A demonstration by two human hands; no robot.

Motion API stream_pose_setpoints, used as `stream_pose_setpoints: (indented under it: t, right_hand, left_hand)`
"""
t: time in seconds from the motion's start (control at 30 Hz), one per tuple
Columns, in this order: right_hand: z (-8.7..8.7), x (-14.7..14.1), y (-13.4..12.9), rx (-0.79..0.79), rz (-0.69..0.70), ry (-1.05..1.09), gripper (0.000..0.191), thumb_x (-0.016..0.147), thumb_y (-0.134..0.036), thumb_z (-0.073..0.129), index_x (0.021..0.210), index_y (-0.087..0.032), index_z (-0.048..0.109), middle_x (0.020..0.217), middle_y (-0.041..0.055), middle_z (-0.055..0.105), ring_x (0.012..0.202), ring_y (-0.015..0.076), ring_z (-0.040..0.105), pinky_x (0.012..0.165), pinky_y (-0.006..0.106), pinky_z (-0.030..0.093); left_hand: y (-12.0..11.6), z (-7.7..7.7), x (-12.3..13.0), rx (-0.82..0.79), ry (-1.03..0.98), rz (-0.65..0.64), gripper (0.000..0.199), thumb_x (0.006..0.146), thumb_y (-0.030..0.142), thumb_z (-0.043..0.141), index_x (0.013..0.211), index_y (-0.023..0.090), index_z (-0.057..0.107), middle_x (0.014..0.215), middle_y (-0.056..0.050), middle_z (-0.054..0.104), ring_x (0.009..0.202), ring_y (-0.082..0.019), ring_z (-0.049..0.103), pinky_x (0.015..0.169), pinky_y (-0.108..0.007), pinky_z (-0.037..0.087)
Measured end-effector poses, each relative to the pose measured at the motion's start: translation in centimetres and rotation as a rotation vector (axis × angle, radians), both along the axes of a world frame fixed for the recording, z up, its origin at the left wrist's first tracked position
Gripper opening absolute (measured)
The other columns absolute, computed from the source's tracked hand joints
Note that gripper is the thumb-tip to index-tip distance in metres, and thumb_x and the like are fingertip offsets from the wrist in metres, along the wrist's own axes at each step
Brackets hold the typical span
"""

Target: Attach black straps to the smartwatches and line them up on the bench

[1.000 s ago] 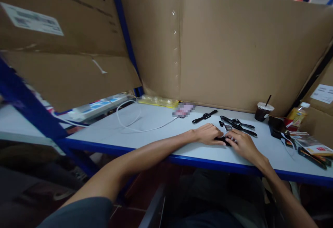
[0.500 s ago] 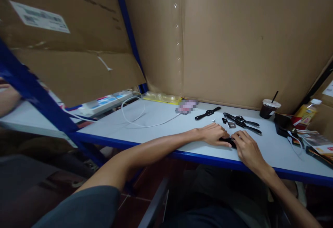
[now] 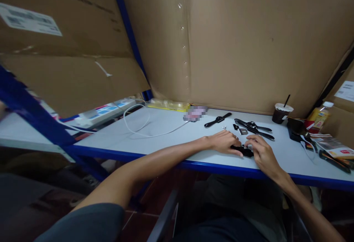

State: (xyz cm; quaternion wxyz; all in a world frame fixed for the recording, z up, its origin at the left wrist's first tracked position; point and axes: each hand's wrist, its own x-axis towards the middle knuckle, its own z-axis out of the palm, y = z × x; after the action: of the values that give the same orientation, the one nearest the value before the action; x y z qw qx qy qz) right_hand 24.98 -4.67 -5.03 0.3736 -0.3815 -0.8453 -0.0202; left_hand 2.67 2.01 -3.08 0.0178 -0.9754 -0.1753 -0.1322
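My left hand (image 3: 224, 142) and my right hand (image 3: 262, 153) rest together on the grey table (image 3: 166, 139), both closed around a small black watch-like piece (image 3: 243, 150) lying between their fingertips near the front edge. Just behind the hands lie a tiny metal part (image 3: 224, 127) and a small grey square piece (image 3: 243, 131). A black watch with its strap (image 3: 217, 119) lies farther back. To its right are several more black straps (image 3: 254, 128).
Cardboard walls (image 3: 235, 43) enclose the table. A white cable (image 3: 143, 126) and a power strip (image 3: 105, 111) lie at the left, a yellow-edged packet (image 3: 168, 105) at the back. At the right stand an iced drink cup (image 3: 279, 114), a bottle (image 3: 318, 116) and printed packets (image 3: 332, 144).
The view has shifted slightly. Both hands stay on the black piece, and my right hand's fingers have moved a little over it.
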Motion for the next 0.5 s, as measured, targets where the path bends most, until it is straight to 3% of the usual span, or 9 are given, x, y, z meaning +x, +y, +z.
stream_pose_setpoints:
  t: [0.1, 0.2, 0.3, 0.5]
  right_hand:
    - [0.2, -0.3, -0.3, 0.078, -0.058, -0.005, 0.035, 0.089, -0.001, 0.042, 0.106, -0.021, 0.065, 0.104, 0.0081, 0.068, 0.100, 0.0252, 0.061, 0.087, 0.039, 0.050]
    - [0.3, -0.8, -0.9, 0.157, -0.065, -0.159, 0.032, 0.089, -0.001, 0.044, 0.106, -0.019, 0.065, 0.097, 0.0097, 0.069, 0.097, 0.0271, 0.060, 0.085, 0.040, 0.048]
    - [0.5, -1.1, -1.3, 0.202, -0.037, -0.271, 0.034, 0.088, 0.001, 0.045, 0.108, -0.016, 0.065, 0.099, 0.0118, 0.070, 0.101, 0.0279, 0.058, 0.087, 0.041, 0.047]
    - [0.6, -1.1, -1.6, 0.267, 0.064, -0.288, 0.036, 0.090, 0.002, 0.043, 0.109, -0.016, 0.066, 0.097, 0.0088, 0.072, 0.100, 0.0254, 0.056, 0.088, 0.039, 0.046]
  left_hand:
    - [-0.1, 0.0, 0.0, 0.013, 0.014, 0.021, 0.059, 0.098, 0.068, 0.045, 0.083, 0.018, 0.071, 0.073, -0.005, 0.069, 0.057, -0.014, 0.056, 0.051, -0.029, 0.024]
    - [0.0, -0.2, -0.1, 0.021, 0.008, 0.023, 0.060, 0.100, 0.067, 0.041, 0.084, 0.018, 0.071, 0.074, -0.006, 0.069, 0.057, -0.014, 0.056, 0.052, -0.029, 0.026]
    - [0.1, -0.4, -0.1, 0.016, -0.008, 0.015, 0.060, 0.100, 0.067, 0.041, 0.086, 0.017, 0.072, 0.076, -0.007, 0.070, 0.058, -0.014, 0.058, 0.052, -0.029, 0.028]
    - [0.0, -0.2, -0.1, 0.001, -0.001, 0.013, 0.058, 0.101, 0.064, 0.042, 0.086, 0.017, 0.072, 0.073, -0.006, 0.069, 0.058, -0.013, 0.058, 0.052, -0.028, 0.027]
